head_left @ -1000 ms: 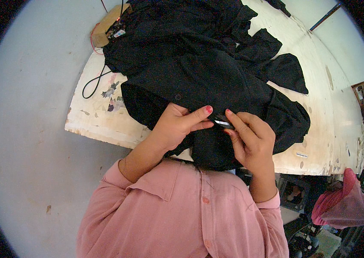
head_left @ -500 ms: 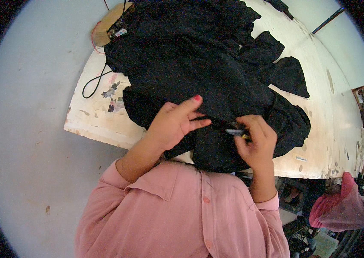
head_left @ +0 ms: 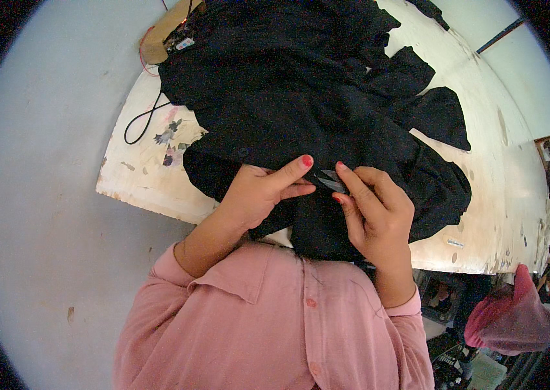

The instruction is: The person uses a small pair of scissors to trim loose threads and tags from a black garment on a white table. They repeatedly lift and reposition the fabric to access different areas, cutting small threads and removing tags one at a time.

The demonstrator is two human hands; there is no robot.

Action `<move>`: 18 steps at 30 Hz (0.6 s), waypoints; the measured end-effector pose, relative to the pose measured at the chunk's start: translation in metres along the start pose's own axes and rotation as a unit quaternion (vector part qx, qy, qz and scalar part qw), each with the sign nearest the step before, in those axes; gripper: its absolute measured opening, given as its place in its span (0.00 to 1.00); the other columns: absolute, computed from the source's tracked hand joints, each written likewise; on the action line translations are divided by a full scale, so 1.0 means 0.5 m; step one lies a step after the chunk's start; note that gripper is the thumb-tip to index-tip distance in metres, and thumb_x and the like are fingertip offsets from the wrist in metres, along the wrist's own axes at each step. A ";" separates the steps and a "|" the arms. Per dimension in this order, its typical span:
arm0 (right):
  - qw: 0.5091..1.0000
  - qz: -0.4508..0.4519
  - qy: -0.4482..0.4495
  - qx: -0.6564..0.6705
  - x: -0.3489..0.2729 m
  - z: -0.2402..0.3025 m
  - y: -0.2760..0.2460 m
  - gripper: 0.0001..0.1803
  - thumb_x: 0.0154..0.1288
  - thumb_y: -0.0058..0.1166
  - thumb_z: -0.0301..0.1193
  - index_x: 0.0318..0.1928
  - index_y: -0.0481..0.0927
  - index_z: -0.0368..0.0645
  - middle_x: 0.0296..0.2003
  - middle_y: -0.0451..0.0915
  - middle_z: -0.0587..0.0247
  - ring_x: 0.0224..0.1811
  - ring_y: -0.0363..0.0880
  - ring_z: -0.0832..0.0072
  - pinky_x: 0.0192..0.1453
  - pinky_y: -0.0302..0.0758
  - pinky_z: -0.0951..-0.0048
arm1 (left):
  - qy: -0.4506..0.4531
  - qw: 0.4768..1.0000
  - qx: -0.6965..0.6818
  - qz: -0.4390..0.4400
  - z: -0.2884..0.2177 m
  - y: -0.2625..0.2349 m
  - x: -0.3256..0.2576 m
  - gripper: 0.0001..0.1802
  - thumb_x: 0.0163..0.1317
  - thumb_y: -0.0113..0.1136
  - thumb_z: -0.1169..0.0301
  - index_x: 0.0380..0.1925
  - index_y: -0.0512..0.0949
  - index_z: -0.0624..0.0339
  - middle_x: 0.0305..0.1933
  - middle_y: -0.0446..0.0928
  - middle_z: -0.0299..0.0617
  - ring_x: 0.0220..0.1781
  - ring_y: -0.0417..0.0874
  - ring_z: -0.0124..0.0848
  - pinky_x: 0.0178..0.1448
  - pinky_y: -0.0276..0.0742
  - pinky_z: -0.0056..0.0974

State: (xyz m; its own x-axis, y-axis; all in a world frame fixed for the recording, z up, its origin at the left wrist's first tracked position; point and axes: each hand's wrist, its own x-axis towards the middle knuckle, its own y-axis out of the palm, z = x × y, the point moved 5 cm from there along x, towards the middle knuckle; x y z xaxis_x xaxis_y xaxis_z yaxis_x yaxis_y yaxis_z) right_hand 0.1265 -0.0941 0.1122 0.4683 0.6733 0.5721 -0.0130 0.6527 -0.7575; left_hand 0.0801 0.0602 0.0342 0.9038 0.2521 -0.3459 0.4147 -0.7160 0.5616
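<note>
A black cloth garment (head_left: pixel 288 110) lies spread and rumpled over the pale table. My left hand (head_left: pixel 255 195) is closed on the garment near the table's front edge, its thumb on top and fingers partly under the cloth. My right hand (head_left: pixel 382 211) grips a small pair of thread snips (head_left: pixel 333 184) between thumb and fingers. Their pointed blades face left, apart from each other, close to the left fingertips. The handles are hidden in the right hand. A round dark button (head_left: pixel 243 151) shows on the garment beyond my left hand.
The worn table (head_left: pixel 148 175) has a curved near edge. A looped black cord (head_left: pixel 137 127) and a brown box (head_left: pixel 158 42) lie at its far left. A pink cloth (head_left: pixel 512 315) hangs at the lower right, beside shelved clutter. A pale wall or floor fills the left.
My right hand has turned and brought the snips' blades left and up to the left fingertips. The left thumb has lowered onto the cloth, and the button has come into view.
</note>
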 end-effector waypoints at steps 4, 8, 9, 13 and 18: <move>1.000 -0.008 -0.022 0.002 0.004 -0.001 0.007 0.19 0.48 0.65 0.23 0.45 0.83 0.41 0.34 0.79 0.58 0.28 0.78 0.67 0.30 0.73 0.74 | 0.006 1.000 -0.007 0.012 -0.003 0.006 -0.002 0.12 0.61 0.63 0.71 0.41 0.78 0.67 0.41 0.80 0.44 0.37 0.84 0.34 0.41 0.86 0.37; 1.000 -0.005 0.006 0.024 0.006 -0.008 0.009 0.17 0.48 0.64 0.22 0.43 0.84 0.41 0.33 0.79 0.58 0.28 0.78 0.67 0.30 0.73 0.74 | -0.013 1.000 0.000 0.001 0.006 -0.003 0.002 0.11 0.61 0.63 0.71 0.41 0.78 0.67 0.40 0.80 0.43 0.38 0.84 0.33 0.41 0.86 0.38; 1.000 -0.005 0.000 0.025 0.006 -0.009 0.010 0.17 0.49 0.64 0.22 0.43 0.84 0.41 0.33 0.79 0.58 0.28 0.78 0.67 0.30 0.73 0.74 | -0.018 1.000 -0.003 -0.002 0.008 -0.005 0.003 0.11 0.62 0.63 0.72 0.41 0.78 0.67 0.40 0.80 0.43 0.38 0.84 0.33 0.41 0.86 0.38; 0.999 0.002 0.015 0.032 0.003 -0.015 0.008 0.16 0.49 0.63 0.21 0.43 0.83 0.41 0.33 0.79 0.59 0.28 0.78 0.68 0.30 0.73 0.74 | -0.018 1.000 -0.003 -0.002 0.012 -0.007 0.006 0.10 0.62 0.62 0.72 0.40 0.79 0.66 0.39 0.80 0.43 0.38 0.84 0.33 0.41 0.86 0.38; 0.999 -0.001 0.016 0.047 0.002 -0.014 0.009 0.15 0.51 0.63 0.22 0.43 0.83 0.41 0.33 0.79 0.58 0.28 0.78 0.69 0.31 0.73 0.75 | -0.025 1.000 0.001 -0.003 0.014 -0.008 0.006 0.09 0.62 0.63 0.72 0.39 0.79 0.64 0.39 0.81 0.41 0.37 0.84 0.32 0.41 0.86 0.39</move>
State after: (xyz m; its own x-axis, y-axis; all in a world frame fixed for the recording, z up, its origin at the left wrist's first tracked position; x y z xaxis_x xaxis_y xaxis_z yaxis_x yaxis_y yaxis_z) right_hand 0.1331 -0.0927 0.1072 0.4956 0.6615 0.5628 -0.0945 0.6852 -0.7222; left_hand 0.0804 0.0596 0.0256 0.8946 0.2247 -0.3864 0.4207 -0.7150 0.5583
